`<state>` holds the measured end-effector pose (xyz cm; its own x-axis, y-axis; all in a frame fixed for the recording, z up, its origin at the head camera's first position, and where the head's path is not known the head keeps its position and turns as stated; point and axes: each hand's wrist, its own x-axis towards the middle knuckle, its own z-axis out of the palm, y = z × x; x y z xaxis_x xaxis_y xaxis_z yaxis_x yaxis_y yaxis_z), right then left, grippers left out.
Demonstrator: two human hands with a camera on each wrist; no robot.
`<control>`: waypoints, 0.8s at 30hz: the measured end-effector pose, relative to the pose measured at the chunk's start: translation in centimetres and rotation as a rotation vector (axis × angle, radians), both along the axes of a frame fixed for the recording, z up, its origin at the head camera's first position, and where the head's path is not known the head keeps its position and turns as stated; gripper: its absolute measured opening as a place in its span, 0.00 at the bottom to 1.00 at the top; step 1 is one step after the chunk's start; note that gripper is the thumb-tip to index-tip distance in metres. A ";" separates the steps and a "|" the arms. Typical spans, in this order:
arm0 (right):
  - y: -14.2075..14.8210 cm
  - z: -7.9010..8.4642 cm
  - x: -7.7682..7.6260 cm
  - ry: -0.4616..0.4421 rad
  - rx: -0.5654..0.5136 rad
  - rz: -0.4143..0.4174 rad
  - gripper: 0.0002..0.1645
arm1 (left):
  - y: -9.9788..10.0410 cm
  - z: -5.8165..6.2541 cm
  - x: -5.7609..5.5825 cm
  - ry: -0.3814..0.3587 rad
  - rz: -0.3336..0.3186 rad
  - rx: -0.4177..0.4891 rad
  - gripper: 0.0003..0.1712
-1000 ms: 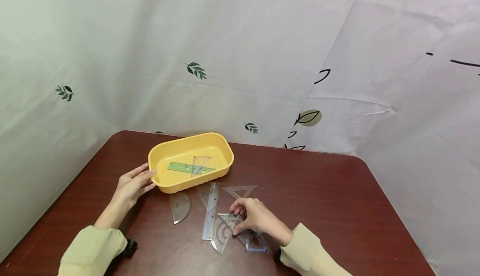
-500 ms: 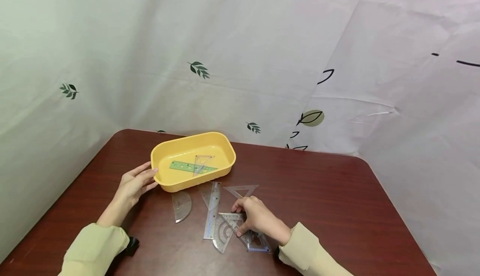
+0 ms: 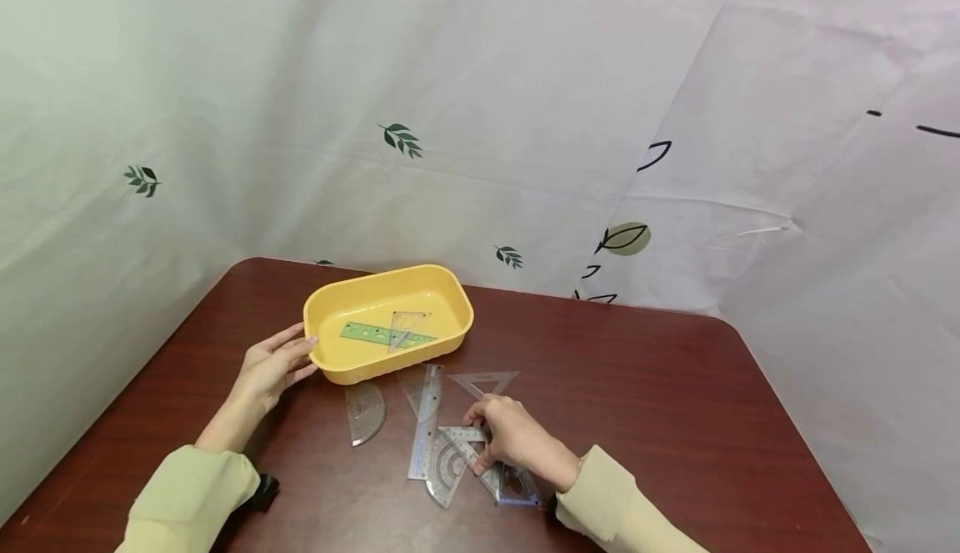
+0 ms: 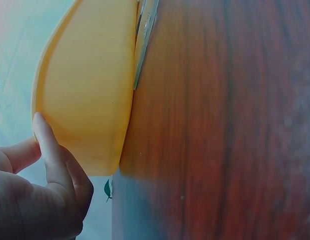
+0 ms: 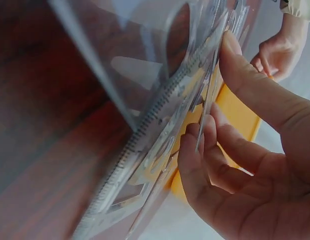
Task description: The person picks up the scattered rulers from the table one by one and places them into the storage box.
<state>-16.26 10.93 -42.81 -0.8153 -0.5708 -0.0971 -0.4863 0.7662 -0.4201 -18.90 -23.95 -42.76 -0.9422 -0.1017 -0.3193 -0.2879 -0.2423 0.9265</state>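
A yellow plastic tray stands at the back left of the table. My left hand holds its left end, fingers at the rim. Inside lie a green ruler and a small clear set square. My right hand pinches a clear set square between thumb and fingers, low over the table. Under and beside it are a clear protractor and a blue-edged set square. The right wrist view shows overlapping clear pieces close to the fingers; which edges touch is hard to tell.
A clear straight ruler lies left of the right hand, across another triangular piece. A second protractor rests before the tray. Beyond the right hand lies another set square. A patterned cloth hangs behind the table.
The whole head view has shifted slightly to the right. Both hands keep nearly the same places, the left at the tray and the right at the set square.
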 end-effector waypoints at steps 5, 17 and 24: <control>0.1 0.2 0.0 -0.053 -0.041 -0.028 0.31 | 0.1 0.0 0.0 -0.003 0.004 -0.014 0.47; 0.8 -0.3 -0.7 -0.170 -0.155 -0.051 0.28 | 0.3 0.0 -0.1 -0.019 0.035 -0.023 0.47; 1.0 -0.6 -0.7 -0.161 -0.224 -0.049 0.21 | 0.3 -0.1 0.0 -0.021 0.036 -0.031 0.47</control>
